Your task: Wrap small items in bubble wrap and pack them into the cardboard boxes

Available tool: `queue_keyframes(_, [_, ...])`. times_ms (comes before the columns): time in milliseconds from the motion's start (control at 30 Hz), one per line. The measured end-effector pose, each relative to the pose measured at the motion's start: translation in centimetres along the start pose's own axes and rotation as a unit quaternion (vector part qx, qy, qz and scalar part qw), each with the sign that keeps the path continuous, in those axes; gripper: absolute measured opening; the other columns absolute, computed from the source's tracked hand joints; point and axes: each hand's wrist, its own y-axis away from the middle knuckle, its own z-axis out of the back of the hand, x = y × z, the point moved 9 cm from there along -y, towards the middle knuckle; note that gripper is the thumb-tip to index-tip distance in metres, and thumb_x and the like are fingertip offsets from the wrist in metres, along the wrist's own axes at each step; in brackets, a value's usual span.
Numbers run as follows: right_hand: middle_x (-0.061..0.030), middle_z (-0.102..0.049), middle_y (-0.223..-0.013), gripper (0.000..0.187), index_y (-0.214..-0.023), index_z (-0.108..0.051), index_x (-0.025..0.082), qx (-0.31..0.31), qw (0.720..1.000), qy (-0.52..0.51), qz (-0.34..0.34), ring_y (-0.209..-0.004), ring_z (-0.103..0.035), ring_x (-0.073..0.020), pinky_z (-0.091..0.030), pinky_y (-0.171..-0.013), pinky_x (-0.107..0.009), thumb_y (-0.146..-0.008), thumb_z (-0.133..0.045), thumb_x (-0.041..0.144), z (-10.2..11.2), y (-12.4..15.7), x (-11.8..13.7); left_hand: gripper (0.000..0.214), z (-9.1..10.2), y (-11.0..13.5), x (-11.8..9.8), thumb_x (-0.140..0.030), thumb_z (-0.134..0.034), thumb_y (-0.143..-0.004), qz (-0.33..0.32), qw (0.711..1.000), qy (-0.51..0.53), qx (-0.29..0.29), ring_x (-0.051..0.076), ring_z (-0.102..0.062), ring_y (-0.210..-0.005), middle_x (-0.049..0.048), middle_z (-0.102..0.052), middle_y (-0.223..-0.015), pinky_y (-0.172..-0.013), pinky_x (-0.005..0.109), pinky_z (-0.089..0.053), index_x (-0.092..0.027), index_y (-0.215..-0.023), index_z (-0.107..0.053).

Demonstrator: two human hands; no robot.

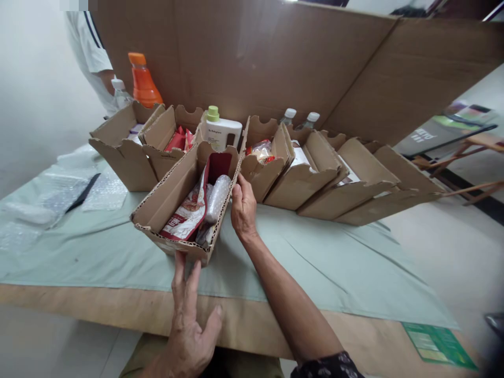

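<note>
An open-topped cardboard box (153, 231) juts toward me from a row of similar boxes. Inside it lie a red and white printed pouch (187, 212) and a bubble-wrapped cylinder (218, 198); smaller items below them are hard to make out. My left hand (192, 320) is open, its long fingers stretched up against the box's front wall and its thumb spread away. Along the right side of the box rests my right hand (244, 207), fingers extended and thumb upward, not wrapped over the rim. The fingertips of both hands are partly hidden.
More cardboard boxes (252, 181) holding packets stand behind and to both sides. A white bottle with a green cap (222, 131) and an orange bottle (145, 86) rise at the back, before a tall cardboard panel (252, 63). Bubble wrap (104, 191) lies left. A person's sleeve (98, 52) shows behind.
</note>
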Motion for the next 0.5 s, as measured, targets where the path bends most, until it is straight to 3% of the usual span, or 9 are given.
queue_keyframes(233, [-0.0122,-0.058,-0.149,0.057,-0.148,-0.056,0.025,0.002,0.999,0.024,0.031,-0.141,-0.052,-0.0253,-0.038,-0.125,-0.049,-0.108,-0.032,0.057,0.2,0.0,1.4,0.089,-0.3,-1.5,-0.5,-0.016,-0.061,-0.095,0.006,1.000,0.007,0.028,0.044,-0.019,-0.163,0.0077,-0.003,-0.180,-0.122,0.072,-0.035,-0.041,-0.169,-0.017])
queue_keyframes(367, [-0.0082,-0.051,-0.159,0.057,-0.152,-0.053,0.032,0.050,0.997,0.050,0.040,-0.150,-0.043,-0.0271,-0.031,-0.128,-0.053,-0.107,-0.033,0.060,-0.2,-0.2,2.7,0.088,-0.2,-1.8,-0.3,-0.018,-0.061,-0.096,0.010,0.999,0.010,0.032,0.042,-0.016,-0.164,0.0072,-0.004,-0.180,-0.122,0.071,-0.037,-0.042,-0.169,-0.017])
queue_keyframes(500, [-0.0078,-0.052,-0.160,0.060,-0.149,-0.057,0.032,0.075,0.995,0.044,0.050,-0.150,-0.044,-0.0284,-0.030,-0.128,-0.056,-0.105,-0.034,0.066,-0.3,-0.3,3.2,0.086,-0.2,-1.7,-0.4,-0.017,-0.060,-0.096,0.003,1.000,0.003,0.024,0.041,-0.014,-0.164,0.0064,-0.005,-0.180,-0.123,0.070,-0.036,-0.042,-0.168,-0.020])
